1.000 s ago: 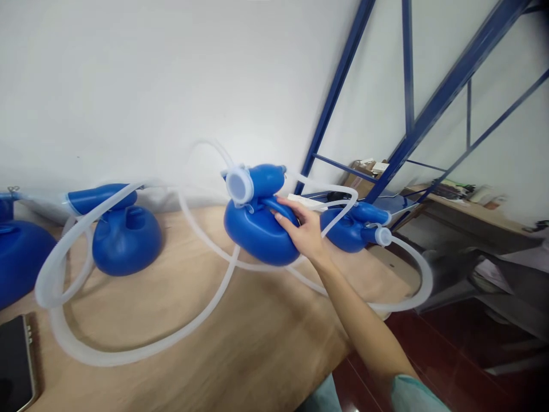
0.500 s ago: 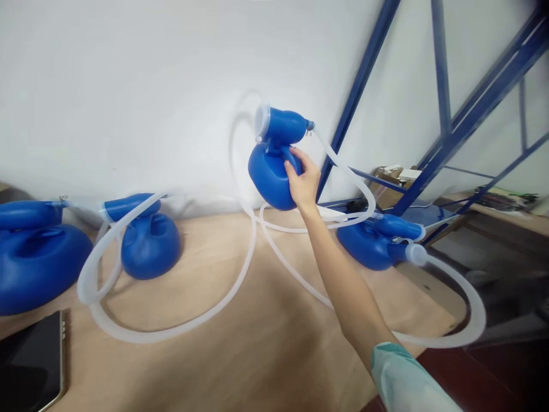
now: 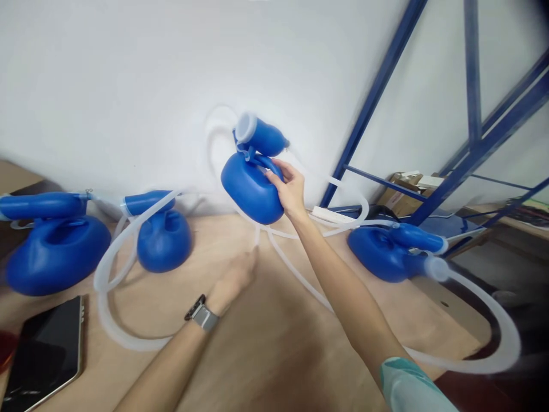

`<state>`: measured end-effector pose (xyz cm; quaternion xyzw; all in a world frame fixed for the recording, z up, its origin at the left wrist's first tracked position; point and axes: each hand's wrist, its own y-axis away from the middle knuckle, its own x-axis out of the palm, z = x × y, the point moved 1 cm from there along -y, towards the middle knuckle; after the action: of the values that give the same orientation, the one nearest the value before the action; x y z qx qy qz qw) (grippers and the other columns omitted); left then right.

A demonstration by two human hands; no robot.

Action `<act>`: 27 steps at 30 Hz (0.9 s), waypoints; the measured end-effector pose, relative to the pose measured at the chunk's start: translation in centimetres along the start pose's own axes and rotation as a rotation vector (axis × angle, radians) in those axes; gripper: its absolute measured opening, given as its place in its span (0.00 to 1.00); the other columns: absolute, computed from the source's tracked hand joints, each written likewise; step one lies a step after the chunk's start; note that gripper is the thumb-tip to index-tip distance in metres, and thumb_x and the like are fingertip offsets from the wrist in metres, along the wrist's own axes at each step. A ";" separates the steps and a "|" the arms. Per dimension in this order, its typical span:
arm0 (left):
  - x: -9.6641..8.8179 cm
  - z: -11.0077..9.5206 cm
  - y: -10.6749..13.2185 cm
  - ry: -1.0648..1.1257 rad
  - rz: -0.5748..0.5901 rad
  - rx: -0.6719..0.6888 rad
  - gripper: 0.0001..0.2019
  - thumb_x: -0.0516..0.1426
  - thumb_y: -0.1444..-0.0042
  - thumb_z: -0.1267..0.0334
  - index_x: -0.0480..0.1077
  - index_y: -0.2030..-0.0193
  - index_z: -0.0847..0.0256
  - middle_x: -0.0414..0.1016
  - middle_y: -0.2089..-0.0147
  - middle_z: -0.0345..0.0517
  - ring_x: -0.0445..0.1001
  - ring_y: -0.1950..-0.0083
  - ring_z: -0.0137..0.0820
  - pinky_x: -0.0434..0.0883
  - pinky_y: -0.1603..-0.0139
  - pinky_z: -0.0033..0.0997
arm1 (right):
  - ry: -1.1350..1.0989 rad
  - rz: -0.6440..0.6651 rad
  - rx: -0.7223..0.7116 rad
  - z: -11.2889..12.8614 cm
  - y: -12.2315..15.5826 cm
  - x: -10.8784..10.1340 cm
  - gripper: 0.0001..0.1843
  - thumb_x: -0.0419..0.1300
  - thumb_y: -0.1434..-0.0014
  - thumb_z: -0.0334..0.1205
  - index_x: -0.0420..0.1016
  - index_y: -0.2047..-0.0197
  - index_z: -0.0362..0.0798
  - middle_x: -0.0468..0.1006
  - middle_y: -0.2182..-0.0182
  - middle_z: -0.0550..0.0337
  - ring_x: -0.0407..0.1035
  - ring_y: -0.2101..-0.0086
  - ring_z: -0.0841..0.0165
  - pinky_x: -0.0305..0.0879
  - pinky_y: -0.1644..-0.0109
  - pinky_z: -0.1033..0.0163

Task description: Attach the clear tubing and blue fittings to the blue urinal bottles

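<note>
My right hand (image 3: 292,189) is closed around the handle of a blue plastic urinal bottle (image 3: 253,186), which it holds up against the wall background. The bottle hangs tilted, its white-capped blue funnel part (image 3: 265,136) on top. My left hand (image 3: 235,279), with a watch (image 3: 201,313) on the wrist, is smeared by motion over the table. Its fingertips meet a white hose (image 3: 257,236) below the bottle; whether they grip it is unclear. Similar blue urinal bottles stand to the left (image 3: 58,254), nearer the middle (image 3: 163,243), and lie to the right (image 3: 377,252).
A phone (image 3: 45,355) lies at the table's left front. White tubing (image 3: 510,343) loops beyond the right edge of the wooden table (image 3: 266,355). A blue metal frame (image 3: 377,97) rises at the right, with cardboard boxes (image 3: 403,191) behind it.
My left hand has come into view from below and reached the hose. The held bottle has moved left and slightly down with my right hand, and the view has shifted.
</note>
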<state>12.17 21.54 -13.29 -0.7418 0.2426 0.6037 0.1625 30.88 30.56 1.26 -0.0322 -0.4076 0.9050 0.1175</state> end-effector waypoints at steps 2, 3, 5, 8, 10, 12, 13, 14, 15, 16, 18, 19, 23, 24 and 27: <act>-0.7 2.1 -0.3 0.005 -0.031 -0.121 0.40 0.55 0.38 0.69 0.51 0.19 0.58 0.80 0.44 0.60 0.81 0.46 0.46 0.74 0.47 0.41 | -0.042 0.046 0.002 0.3 -0.2 2.2 0.26 0.74 0.43 0.56 0.80 0.47 0.51 0.85 0.45 0.53 0.78 0.42 0.56 0.69 0.31 0.49; -1.4 3.5 -0.2 0.008 -0.057 -0.190 0.41 0.55 0.39 0.69 0.50 0.19 0.56 0.79 0.41 0.60 0.81 0.44 0.47 0.74 0.46 0.41 | -0.075 0.068 0.010 0.4 -0.4 3.4 0.26 0.74 0.43 0.56 0.80 0.47 0.51 0.85 0.45 0.54 0.78 0.42 0.56 0.69 0.31 0.49; -3.1 6.5 0.3 0.012 -0.105 -0.334 0.41 0.54 0.38 0.70 0.50 0.19 0.53 0.77 0.35 0.61 0.79 0.40 0.49 0.74 0.44 0.42 | -0.157 0.109 0.040 0.6 -0.6 6.1 0.27 0.74 0.43 0.57 0.79 0.47 0.51 0.85 0.44 0.55 0.77 0.41 0.56 0.70 0.32 0.49; -5.3 10.5 0.9 0.027 -0.114 -0.535 0.39 0.56 0.41 0.71 0.59 0.22 0.51 0.77 0.35 0.62 0.81 0.42 0.55 0.76 0.48 0.46 | -0.267 0.167 0.105 0.4 -0.4 10.6 0.27 0.73 0.42 0.55 0.78 0.46 0.51 0.84 0.44 0.55 0.78 0.42 0.57 0.73 0.34 0.50; -5.8 12.2 1.1 0.047 -0.107 -0.606 0.35 0.60 0.44 0.68 0.68 0.27 0.53 0.80 0.38 0.62 0.82 0.44 0.56 0.77 0.51 0.46 | -0.309 0.202 0.154 -0.1 0.3 13.0 0.26 0.72 0.42 0.55 0.78 0.45 0.52 0.85 0.46 0.56 0.79 0.43 0.57 0.75 0.35 0.50; -5.6 13.1 1.2 0.065 -0.130 -0.635 0.30 0.62 0.44 0.65 0.73 0.32 0.54 0.82 0.42 0.61 0.83 0.46 0.55 0.78 0.52 0.44 | -0.305 0.228 0.191 -0.8 1.0 14.2 0.24 0.72 0.42 0.54 0.79 0.47 0.52 0.85 0.46 0.55 0.78 0.43 0.56 0.75 0.35 0.50; -5.3 13.3 1.2 0.071 -0.153 -0.644 0.27 0.62 0.42 0.63 0.74 0.34 0.55 0.83 0.43 0.61 0.83 0.46 0.55 0.78 0.52 0.43 | -0.288 0.234 0.208 -1.2 1.4 14.2 0.22 0.73 0.43 0.52 0.79 0.48 0.52 0.85 0.46 0.55 0.78 0.42 0.56 0.74 0.35 0.50; -4.9 13.3 1.2 0.074 -0.180 -0.652 0.25 0.60 0.40 0.61 0.75 0.35 0.57 0.83 0.45 0.61 0.83 0.46 0.55 0.78 0.52 0.43 | -0.263 0.240 0.225 -1.6 1.7 13.8 0.21 0.73 0.44 0.50 0.80 0.50 0.51 0.85 0.45 0.54 0.77 0.42 0.56 0.74 0.35 0.50; -4.5 13.3 1.1 0.075 -0.208 -0.661 0.22 0.58 0.37 0.61 0.75 0.36 0.58 0.83 0.46 0.62 0.82 0.45 0.55 0.77 0.52 0.44 | -0.233 0.249 0.241 -1.9 2.1 13.0 0.20 0.73 0.44 0.48 0.80 0.50 0.51 0.85 0.45 0.54 0.77 0.42 0.56 0.74 0.34 0.50; -4.1 13.1 1.1 0.075 -0.237 -0.670 0.21 0.56 0.35 0.61 0.75 0.37 0.60 0.83 0.46 0.64 0.82 0.45 0.55 0.77 0.51 0.44 | -0.200 0.258 0.255 -2.1 2.4 12.0 0.19 0.73 0.45 0.46 0.81 0.51 0.51 0.85 0.45 0.54 0.77 0.42 0.56 0.73 0.34 0.49; -3.3 12.9 1.0 0.076 -0.287 -0.689 0.20 0.51 0.32 0.63 0.73 0.36 0.62 0.82 0.46 0.66 0.82 0.45 0.56 0.77 0.51 0.46 | -0.136 0.298 0.264 -2.5 3.0 9.3 0.20 0.73 0.47 0.43 0.82 0.50 0.50 0.85 0.45 0.54 0.76 0.41 0.56 0.71 0.33 0.49; -3.0 12.8 0.9 0.078 -0.307 -0.701 0.21 0.49 0.31 0.64 0.72 0.36 0.63 0.81 0.45 0.68 0.82 0.45 0.56 0.76 0.51 0.47 | -0.109 0.321 0.259 -2.7 3.3 8.0 0.21 0.73 0.47 0.43 0.82 0.49 0.50 0.85 0.44 0.54 0.76 0.41 0.56 0.70 0.32 0.48; -2.4 12.8 0.7 0.079 -0.350 -0.734 0.21 0.46 0.29 0.64 0.70 0.36 0.64 0.80 0.46 0.71 0.82 0.46 0.57 0.76 0.53 0.48 | 0.023 0.438 0.262 -4.2 4.5 3.7 0.23 0.70 0.44 0.45 0.83 0.45 0.51 0.83 0.41 0.53 0.75 0.39 0.55 0.65 0.29 0.47; -2.3 12.9 0.6 0.077 -0.353 -0.734 0.20 0.46 0.29 0.64 0.71 0.37 0.63 0.80 0.46 0.71 0.82 0.46 0.57 0.76 0.53 0.49 | 0.054 0.456 0.267 -4.8 4.8 3.0 0.22 0.70 0.44 0.45 0.83 0.45 0.50 0.83 0.41 0.53 0.74 0.38 0.55 0.64 0.28 0.47; -2.2 13.0 0.5 0.066 -0.354 -0.730 0.20 0.46 0.29 0.65 0.71 0.38 0.63 0.80 0.46 0.70 0.82 0.47 0.57 0.76 0.53 0.49 | 0.116 0.485 0.287 -6.8 5.5 2.1 0.19 0.68 0.45 0.40 0.84 0.49 0.49 0.85 0.44 0.52 0.75 0.40 0.55 0.64 0.28 0.46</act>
<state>0.92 28.43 -13.97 -0.8000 -0.1141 0.5887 -0.0178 28.82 32.49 -7.29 -0.1637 -0.2483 0.9517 -0.0761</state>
